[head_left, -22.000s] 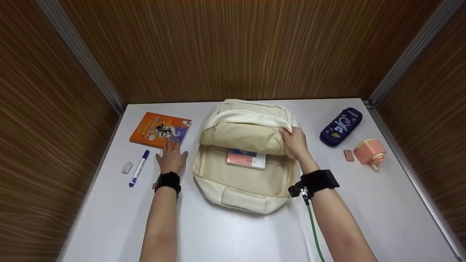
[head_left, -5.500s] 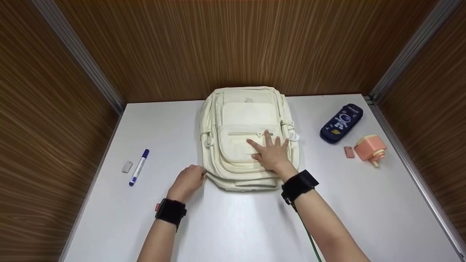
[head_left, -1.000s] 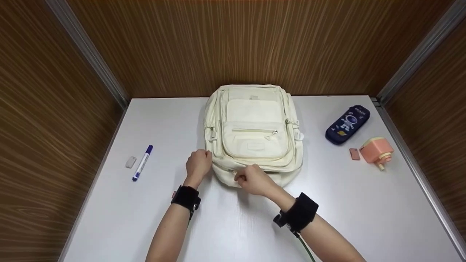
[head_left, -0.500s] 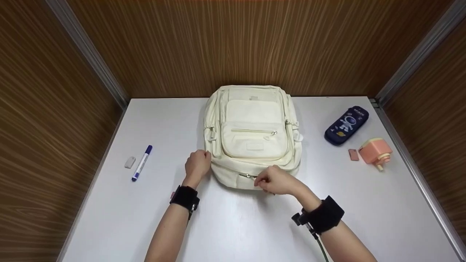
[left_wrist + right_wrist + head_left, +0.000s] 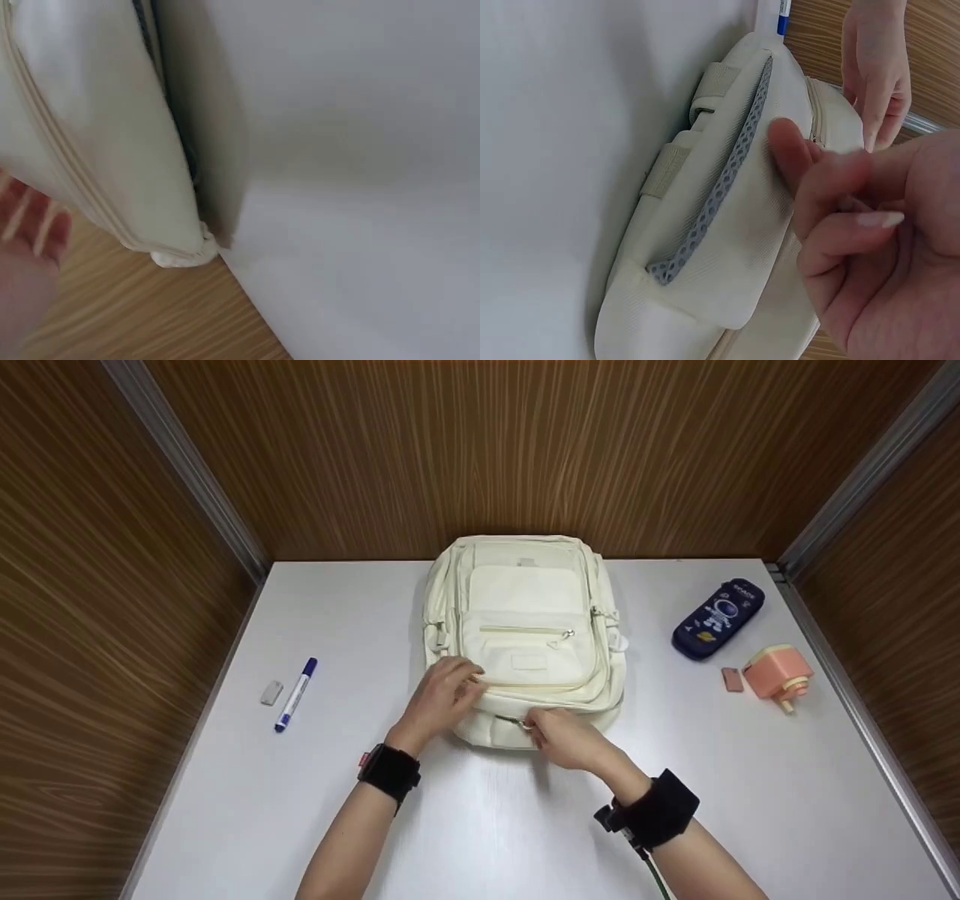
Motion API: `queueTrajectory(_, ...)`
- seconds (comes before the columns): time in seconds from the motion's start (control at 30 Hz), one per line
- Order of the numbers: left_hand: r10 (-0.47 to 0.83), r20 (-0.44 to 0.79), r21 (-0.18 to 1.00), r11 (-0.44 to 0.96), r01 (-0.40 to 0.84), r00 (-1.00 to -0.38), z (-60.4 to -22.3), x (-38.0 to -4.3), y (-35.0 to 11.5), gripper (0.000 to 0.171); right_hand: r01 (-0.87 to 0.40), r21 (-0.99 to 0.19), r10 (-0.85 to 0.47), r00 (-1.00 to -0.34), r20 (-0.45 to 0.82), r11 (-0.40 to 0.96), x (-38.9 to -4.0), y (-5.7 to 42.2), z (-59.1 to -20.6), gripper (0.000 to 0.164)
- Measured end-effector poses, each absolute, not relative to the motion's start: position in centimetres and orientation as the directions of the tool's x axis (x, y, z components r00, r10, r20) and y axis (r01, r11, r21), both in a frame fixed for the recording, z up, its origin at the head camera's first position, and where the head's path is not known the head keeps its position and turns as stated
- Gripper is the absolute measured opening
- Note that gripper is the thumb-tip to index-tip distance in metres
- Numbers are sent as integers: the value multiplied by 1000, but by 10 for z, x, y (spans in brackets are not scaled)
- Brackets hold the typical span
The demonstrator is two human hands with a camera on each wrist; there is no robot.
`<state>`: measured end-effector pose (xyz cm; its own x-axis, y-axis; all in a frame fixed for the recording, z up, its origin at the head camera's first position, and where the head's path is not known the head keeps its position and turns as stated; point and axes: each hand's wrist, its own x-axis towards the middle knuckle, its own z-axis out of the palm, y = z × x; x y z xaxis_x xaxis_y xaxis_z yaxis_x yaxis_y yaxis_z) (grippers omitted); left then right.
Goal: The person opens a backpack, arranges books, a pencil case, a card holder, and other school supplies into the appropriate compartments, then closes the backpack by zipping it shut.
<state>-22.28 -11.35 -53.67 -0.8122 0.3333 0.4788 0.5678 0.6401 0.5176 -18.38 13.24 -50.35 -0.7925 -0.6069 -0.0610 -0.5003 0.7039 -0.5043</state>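
A cream backpack (image 5: pixel 529 600) lies front side up at the back middle of the table, its main flap down. In the head view my right hand (image 5: pixel 566 739) pinches the zipper pull (image 5: pixel 519 723) along the bag's near edge. The right wrist view shows that hand's curled fingers (image 5: pixel 832 232) against the cream fabric, hiding the pull itself. Over the lower left of the bag's front is my left hand (image 5: pixel 442 697), fingers loosely bent and gripping nothing. Its fingertips also show beside the bag (image 5: pixel 112 127) in the left wrist view.
On the left lie a grey eraser (image 5: pixel 271 693) and a blue-capped marker (image 5: pixel 296 694). A navy pencil case (image 5: pixel 718 619), a small pink eraser (image 5: pixel 732 679) and a pink pencil sharpener (image 5: pixel 778 671) are on the right. Wood-grain panels (image 5: pixel 480 450) enclose the table.
The backpack was open 22 seconds ago; its flap is now down and the orange book is off the table. Lately my right hand slid right along the zipper; my left left the bag's side.
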Motion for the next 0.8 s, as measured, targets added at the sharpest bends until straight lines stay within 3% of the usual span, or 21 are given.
queueTrajectory(0.17, 512, 434, 436, 601, 670, -741, -535, -215, -98, 31, -476, -448, -556, -829, -59, 757, -182, 126, -507, 4)
queueTrajectory(0.27, 529, 424, 371, 638, 674, -735, -533, -212, -91, 31, -425, -432, -490, -871, -45, 796, -183, 121, -507, 23)
queueTrajectory(0.4, 552, 409, 347, 643, 683, -727, -529, -211, -85, 33, -409, -394, -443, -896, 4, 823, -183, 116, -508, 36)
queueTrajectory(0.63, 495, 481, 314, 673, 669, -723, -531, -212, -78, 10, -484, -356, -469, -873, 133, 800, -185, 115, -511, 40)
queueTrajectory(0.8, 433, 549, 291, 703, 649, -715, -532, -212, -73, 8, -533, -353, -479, -846, 233, 769, -187, 121, -513, 39)
